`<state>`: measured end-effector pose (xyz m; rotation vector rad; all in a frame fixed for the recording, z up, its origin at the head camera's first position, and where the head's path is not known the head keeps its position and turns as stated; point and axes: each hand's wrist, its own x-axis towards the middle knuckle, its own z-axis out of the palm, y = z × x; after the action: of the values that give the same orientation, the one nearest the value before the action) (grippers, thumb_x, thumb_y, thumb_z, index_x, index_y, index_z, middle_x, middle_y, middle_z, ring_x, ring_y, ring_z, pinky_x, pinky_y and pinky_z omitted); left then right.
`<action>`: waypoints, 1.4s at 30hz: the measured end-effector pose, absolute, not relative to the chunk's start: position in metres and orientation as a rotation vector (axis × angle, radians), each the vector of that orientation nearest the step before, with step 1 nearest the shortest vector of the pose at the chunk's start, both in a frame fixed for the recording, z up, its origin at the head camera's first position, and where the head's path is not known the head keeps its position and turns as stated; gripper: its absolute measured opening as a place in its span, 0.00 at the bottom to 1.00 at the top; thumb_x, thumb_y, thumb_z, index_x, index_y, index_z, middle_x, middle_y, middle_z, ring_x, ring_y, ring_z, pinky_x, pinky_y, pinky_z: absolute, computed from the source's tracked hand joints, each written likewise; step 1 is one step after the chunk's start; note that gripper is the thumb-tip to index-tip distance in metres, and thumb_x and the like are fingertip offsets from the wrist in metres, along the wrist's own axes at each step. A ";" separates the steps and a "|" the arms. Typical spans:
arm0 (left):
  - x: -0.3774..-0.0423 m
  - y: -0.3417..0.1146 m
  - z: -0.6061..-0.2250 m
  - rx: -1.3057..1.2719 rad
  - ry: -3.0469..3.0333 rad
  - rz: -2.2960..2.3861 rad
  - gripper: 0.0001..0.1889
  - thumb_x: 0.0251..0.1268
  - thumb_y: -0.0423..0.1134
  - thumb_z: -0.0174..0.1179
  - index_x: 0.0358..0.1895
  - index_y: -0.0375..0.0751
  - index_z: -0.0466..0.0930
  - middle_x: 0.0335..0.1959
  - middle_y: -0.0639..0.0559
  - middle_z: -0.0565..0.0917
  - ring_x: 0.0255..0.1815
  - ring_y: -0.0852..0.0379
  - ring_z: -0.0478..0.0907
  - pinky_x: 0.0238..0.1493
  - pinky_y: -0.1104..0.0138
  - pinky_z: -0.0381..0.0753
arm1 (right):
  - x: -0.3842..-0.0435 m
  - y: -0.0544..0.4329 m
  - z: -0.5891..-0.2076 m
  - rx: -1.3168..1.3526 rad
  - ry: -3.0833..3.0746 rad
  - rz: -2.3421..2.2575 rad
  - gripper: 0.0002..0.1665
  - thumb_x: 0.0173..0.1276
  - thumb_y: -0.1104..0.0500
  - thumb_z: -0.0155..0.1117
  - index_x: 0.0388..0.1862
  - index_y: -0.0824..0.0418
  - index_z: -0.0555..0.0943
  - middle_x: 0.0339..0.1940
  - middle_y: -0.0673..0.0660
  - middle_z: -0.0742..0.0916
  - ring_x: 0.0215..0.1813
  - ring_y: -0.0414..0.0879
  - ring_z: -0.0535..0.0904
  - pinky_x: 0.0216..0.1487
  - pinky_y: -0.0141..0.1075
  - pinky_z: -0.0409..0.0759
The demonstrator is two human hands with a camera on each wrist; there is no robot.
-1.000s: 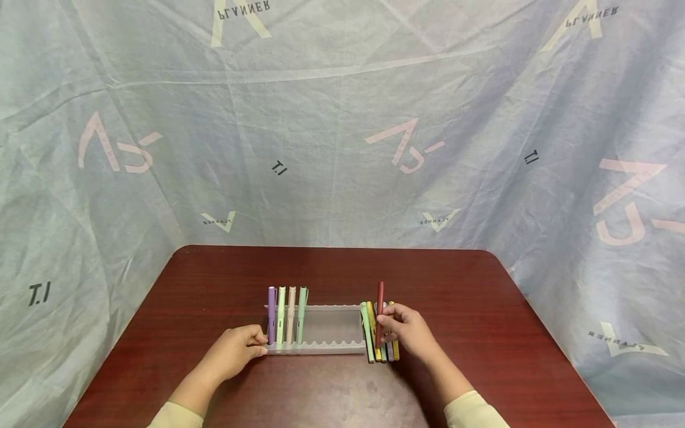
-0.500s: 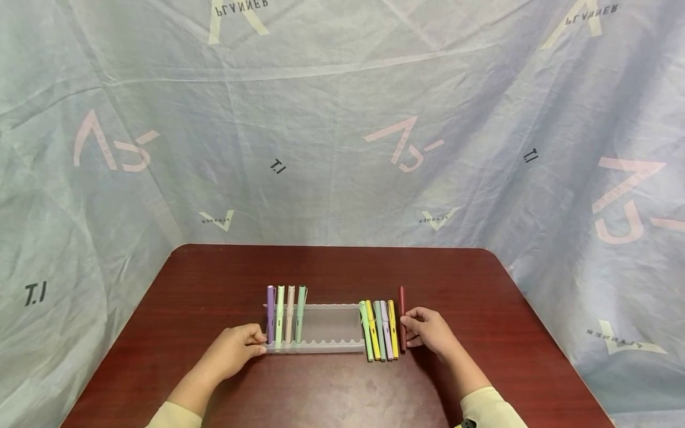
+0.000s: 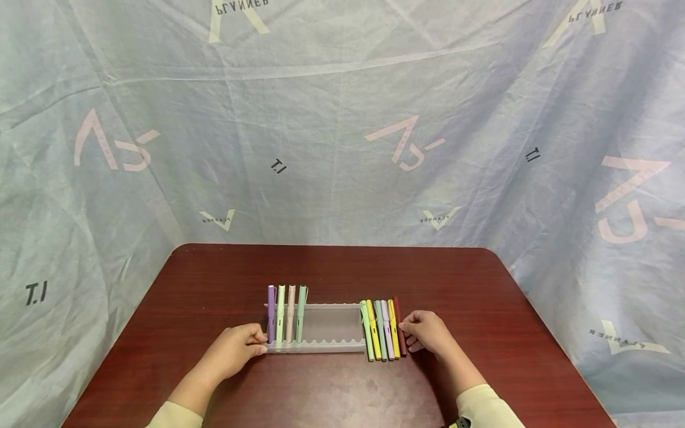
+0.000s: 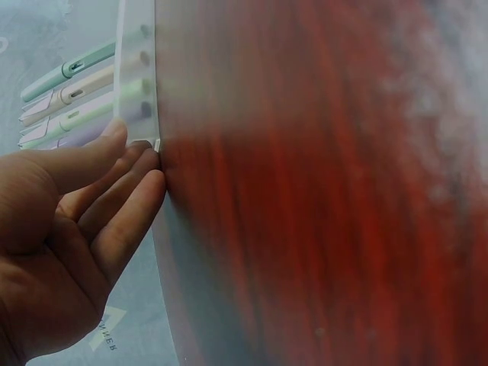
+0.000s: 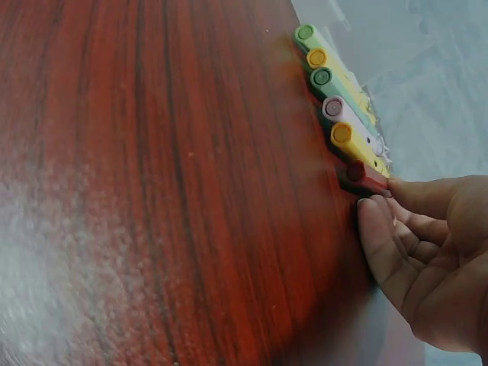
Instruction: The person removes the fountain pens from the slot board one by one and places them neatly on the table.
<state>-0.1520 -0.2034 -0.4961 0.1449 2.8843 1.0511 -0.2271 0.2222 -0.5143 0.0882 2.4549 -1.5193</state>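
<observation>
My left hand (image 3: 238, 351) pinches the near left corner of a clear plastic pen tray (image 3: 332, 349), thumb on top of its edge in the left wrist view. Standing in the notches at its left end are a purple pen (image 3: 271, 315), a pale green pen (image 3: 280, 315), a pink pen (image 3: 291, 315) and a teal-green pen (image 3: 302, 315). At the right end of a row of pens on the table lies a dark red pen (image 3: 400, 333). My right hand (image 3: 430, 333) holds it between thumb and fingertips, seen closer on the red pen (image 5: 370, 177) in the right wrist view.
Right beside the tray the row holds a light green pen (image 3: 367, 333), two yellow pens (image 3: 373, 333), a grey-green pen (image 3: 381, 333) and a lilac pen (image 3: 387, 333). All sit on a dark red wood-grain table (image 3: 321, 392), with a grey printed cloth (image 3: 332, 131) behind.
The red pen has gone from above the row to its right side, then down and left against the last yellow pen, with my right hand. My left hand stays at the tray corner.
</observation>
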 end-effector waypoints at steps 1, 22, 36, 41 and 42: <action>-0.152 -0.203 -0.496 0.143 2.886 1.051 0.09 0.58 0.36 0.69 0.29 0.53 0.77 0.34 0.59 0.89 0.35 0.67 0.80 0.37 0.66 0.75 | -0.227 0.222 -0.514 0.092 2.456 -1.517 0.07 0.67 0.64 0.64 0.36 0.69 0.80 0.27 0.61 0.83 0.24 0.50 0.81 0.26 0.43 0.83; -0.150 -0.204 -0.495 0.154 2.871 1.060 0.08 0.58 0.36 0.68 0.30 0.53 0.78 0.36 0.59 0.89 0.35 0.66 0.80 0.38 0.65 0.75 | -0.229 0.225 -0.515 0.132 2.457 -1.517 0.13 0.70 0.56 0.63 0.39 0.67 0.80 0.28 0.61 0.82 0.26 0.51 0.80 0.27 0.43 0.83; -0.150 -0.204 -0.496 0.146 2.866 1.057 0.08 0.58 0.37 0.68 0.29 0.53 0.77 0.36 0.59 0.89 0.35 0.66 0.80 0.37 0.65 0.75 | -0.229 0.199 -0.492 -0.186 2.520 -1.703 0.21 0.75 0.49 0.58 0.49 0.67 0.78 0.34 0.65 0.83 0.34 0.55 0.83 0.37 0.44 0.84; -0.150 -0.204 -0.494 0.149 2.869 1.065 0.08 0.58 0.36 0.68 0.30 0.52 0.78 0.35 0.59 0.89 0.34 0.66 0.79 0.37 0.66 0.74 | -0.224 0.181 -0.486 -0.298 2.448 -1.714 0.20 0.74 0.50 0.59 0.48 0.67 0.78 0.34 0.63 0.84 0.36 0.54 0.83 0.41 0.47 0.82; -0.150 -0.204 -0.494 0.147 2.869 1.064 0.08 0.58 0.36 0.68 0.30 0.52 0.78 0.35 0.59 0.89 0.34 0.66 0.79 0.36 0.66 0.74 | -0.223 0.177 -0.486 -0.318 2.432 -1.706 0.19 0.74 0.50 0.59 0.49 0.67 0.79 0.35 0.62 0.84 0.37 0.54 0.83 0.41 0.47 0.82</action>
<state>-0.1505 -0.2036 -0.4943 0.1475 2.8689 1.0640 -0.2231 0.1773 -0.4856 -0.3178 2.4323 -1.7061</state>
